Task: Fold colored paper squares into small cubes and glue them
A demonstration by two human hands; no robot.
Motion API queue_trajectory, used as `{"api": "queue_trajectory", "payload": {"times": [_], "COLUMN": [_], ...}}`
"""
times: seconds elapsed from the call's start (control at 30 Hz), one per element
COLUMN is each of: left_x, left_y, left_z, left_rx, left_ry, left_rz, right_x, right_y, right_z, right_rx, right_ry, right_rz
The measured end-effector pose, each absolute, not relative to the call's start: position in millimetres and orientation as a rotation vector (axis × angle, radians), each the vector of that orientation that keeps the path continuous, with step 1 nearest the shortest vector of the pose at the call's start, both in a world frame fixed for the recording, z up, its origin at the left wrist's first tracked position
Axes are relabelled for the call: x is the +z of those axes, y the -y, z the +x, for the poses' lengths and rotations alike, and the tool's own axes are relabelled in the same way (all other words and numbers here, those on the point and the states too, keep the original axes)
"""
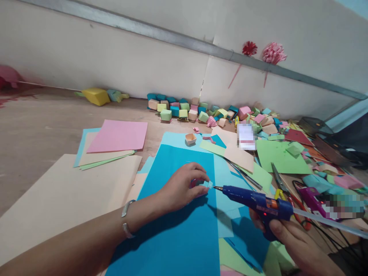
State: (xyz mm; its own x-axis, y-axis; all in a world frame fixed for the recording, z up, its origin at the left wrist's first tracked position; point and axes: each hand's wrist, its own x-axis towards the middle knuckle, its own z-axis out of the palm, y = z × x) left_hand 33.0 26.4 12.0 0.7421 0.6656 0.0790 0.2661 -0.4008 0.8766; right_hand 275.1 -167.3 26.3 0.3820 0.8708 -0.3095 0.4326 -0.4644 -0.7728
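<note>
My left hand point(184, 186) is closed in a pinch on a small folded paper piece point(207, 184), pale blue with a bit of pink behind it, held just above a large blue sheet point(184, 230). My right hand point(290, 235) grips a blue glue gun point(258, 205) by its handle. The gun's nozzle tip points left and sits right at the paper piece. A clear glue stick sticks out of the gun's back toward the right. A silver bracelet is on my left wrist.
Sheets of pink point(117, 136), beige point(57, 195) and green paper point(280, 157) lie around. Several small folded paper boxes point(201, 111) line the wall. Scissors point(283, 188), a second purple glue gun point(312, 197) and cables lie at the right.
</note>
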Motion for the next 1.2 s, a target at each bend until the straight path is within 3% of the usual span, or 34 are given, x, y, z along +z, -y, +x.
{"api": "queue_trajectory", "payload": {"times": [0.27, 0.57, 0.77, 0.93, 1.03, 1.1, 1.2], "left_x": [14.6, 14.4, 11.9, -3.8, -8.3, -8.4, -9.8], "left_y": [-25.2, -25.6, -30.0, -41.6, -45.4, -45.6, -45.1], "left_z": [33.2, 32.6, 31.8, 31.7, 30.8, 29.6, 28.6], "left_rx": [0.526, 0.540, 0.535, 0.574, 0.537, 0.497, 0.510], "left_ry": [-0.700, -0.716, -0.678, -0.734, -0.747, -0.762, -0.777], "left_rz": [1.965, 1.989, 2.007, 2.060, 2.066, 2.050, 2.044], "right_x": [16.7, 19.7, 38.1, 85.2, 103.1, 105.8, 101.2], "right_y": [156.1, 157.7, 159.5, 158.6, 161.5, 160.6, 150.1], "right_z": [282.1, 271.8, 323.6, 422.9, 483.0, 510.0, 527.7], "right_rx": [1.042, 0.844, 0.427, -0.488, -0.841, -0.914, -0.765], "right_ry": [1.188, 1.223, 1.195, 1.561, 1.735, 1.785, 1.958], "right_rz": [-1.991, -1.994, -2.015, -2.135, -2.281, -2.364, -2.367]}}
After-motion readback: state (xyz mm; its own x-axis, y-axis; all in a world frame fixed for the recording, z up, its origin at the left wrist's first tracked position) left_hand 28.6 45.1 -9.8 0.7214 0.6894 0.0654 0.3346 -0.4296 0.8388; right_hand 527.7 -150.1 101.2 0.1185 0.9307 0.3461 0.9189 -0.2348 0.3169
